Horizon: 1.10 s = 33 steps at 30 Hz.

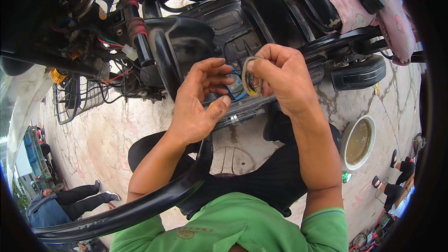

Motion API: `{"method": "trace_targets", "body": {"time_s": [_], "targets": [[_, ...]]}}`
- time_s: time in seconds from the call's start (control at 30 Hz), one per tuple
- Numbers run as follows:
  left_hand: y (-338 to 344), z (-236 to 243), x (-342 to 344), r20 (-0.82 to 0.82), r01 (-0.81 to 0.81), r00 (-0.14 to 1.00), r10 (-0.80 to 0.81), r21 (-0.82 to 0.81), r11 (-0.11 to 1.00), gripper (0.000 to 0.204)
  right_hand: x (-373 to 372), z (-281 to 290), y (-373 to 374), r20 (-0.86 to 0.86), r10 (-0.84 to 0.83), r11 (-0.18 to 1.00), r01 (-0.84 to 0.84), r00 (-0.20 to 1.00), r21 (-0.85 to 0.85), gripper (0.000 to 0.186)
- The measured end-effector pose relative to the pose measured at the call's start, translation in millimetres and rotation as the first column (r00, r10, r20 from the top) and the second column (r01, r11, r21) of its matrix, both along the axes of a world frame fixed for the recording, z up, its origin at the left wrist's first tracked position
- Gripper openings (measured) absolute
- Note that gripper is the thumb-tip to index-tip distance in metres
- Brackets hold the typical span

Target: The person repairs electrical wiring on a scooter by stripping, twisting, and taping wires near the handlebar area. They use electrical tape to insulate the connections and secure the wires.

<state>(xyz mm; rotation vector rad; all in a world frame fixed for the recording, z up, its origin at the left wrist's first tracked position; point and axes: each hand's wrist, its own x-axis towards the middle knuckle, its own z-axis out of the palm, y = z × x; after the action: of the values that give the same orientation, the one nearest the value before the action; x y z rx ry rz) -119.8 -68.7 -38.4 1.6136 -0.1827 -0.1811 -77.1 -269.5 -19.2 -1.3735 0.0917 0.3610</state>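
Note:
My right hand pinches a thin tan ring that looks like a roll of tape, holding it above the scooter's footboard. Facing it is my left hand, empty, with its fingers spread and slightly curled a short way from the roll. Partly covered by both hands, a blue-edged device rests on the footboard. Beyond it lie dark thin cables and a pointed tool, too hidden to name exactly.
Loose wires and a white connector hang from the opened front on the left. A black curved bar crosses at lower left. On the right stands a white basin of murky water. Other people are at both sides.

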Motion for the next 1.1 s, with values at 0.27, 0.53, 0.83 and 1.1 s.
{"method": "trace_targets", "body": {"time_s": [0.27,0.53,0.83,1.1], "targets": [[-4,7,5,-0.149,0.083,0.983,-0.107,-0.159,0.984,0.070,0,-3,5,-0.023,0.079,0.997,-0.078,0.997,0.028,0.018],[-4,6,0,0.096,-0.042,0.995,0.026,0.162,0.986,0.059,0,-5,4,-0.030,0.127,0.992,-0.127,0.991,0.016,0.019],[8,12,8,0.468,-0.152,0.882,-0.052,0.386,0.910,0.024,-3,-8,9,-0.072,0.178,0.983,-0.175,0.981,0.052,0.019],[12,23,6,0.424,-0.079,0.900,-0.099,0.383,0.921,0.015,-4,-11,13,-0.066,0.184,0.980,-0.178,0.981,0.094,0.019]]}}
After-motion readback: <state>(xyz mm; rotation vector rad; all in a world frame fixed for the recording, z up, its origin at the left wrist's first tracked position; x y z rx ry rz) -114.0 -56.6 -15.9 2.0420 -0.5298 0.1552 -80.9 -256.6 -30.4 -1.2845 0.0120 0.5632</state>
